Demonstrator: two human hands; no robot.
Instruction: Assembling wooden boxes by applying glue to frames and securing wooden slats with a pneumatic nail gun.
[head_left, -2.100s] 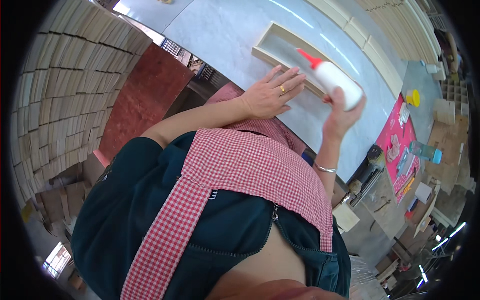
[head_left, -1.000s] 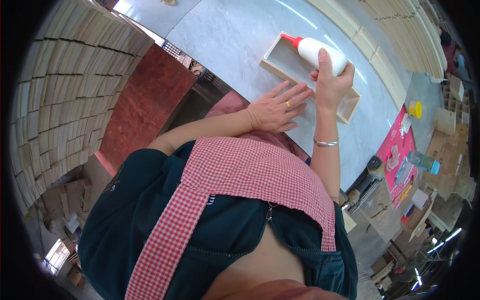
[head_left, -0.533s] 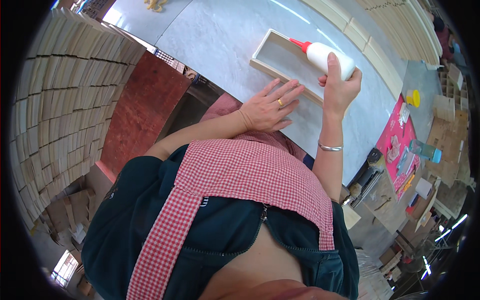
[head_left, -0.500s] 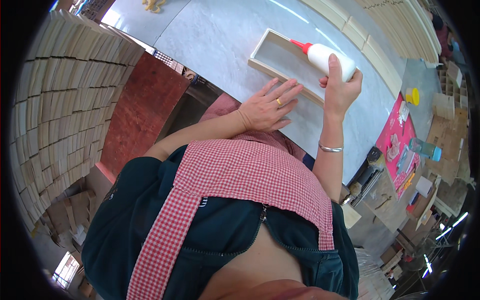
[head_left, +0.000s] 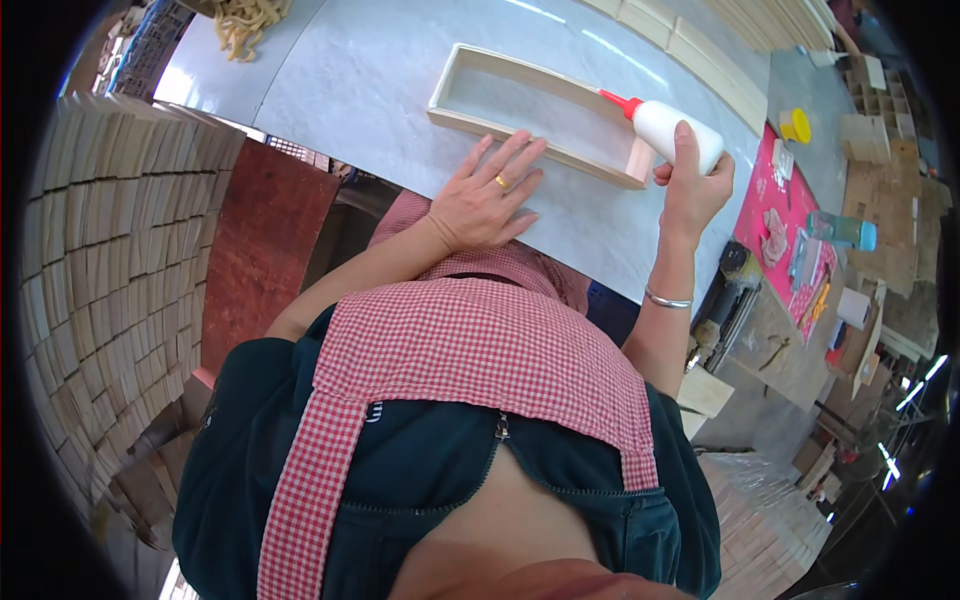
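Observation:
A long, open rectangular frame of pale wood (head_left: 545,158) lies on the grey marbled tabletop (head_left: 330,100). My left hand (head_left: 490,195) has its fingers stretched out and slightly apart, with the fingertips against the frame's near side. Wrapped in my right hand (head_left: 697,190) is a white squeeze bottle (head_left: 678,135) with a red pointed nozzle (head_left: 622,102). The bottle is tilted over the frame's right end, its nozzle pointing left, and the tip is at the far side. Whether the tip touches the wood, I cannot tell.
Stacked wood strips (head_left: 120,250) rise at the left, beside a reddish-brown board (head_left: 260,250). Pale wooden pieces (head_left: 690,60) line the table's far edge. Yellowish bands (head_left: 245,25) lie at the far left. A pink sheet (head_left: 765,190), a water bottle (head_left: 840,230) and a yellow tub (head_left: 795,125) stand right.
The squeeze bottle's nozzle has moved rightward along the frame's far side, away from the left corner. My left hand stays at the near side. The whole view has shifted a little.

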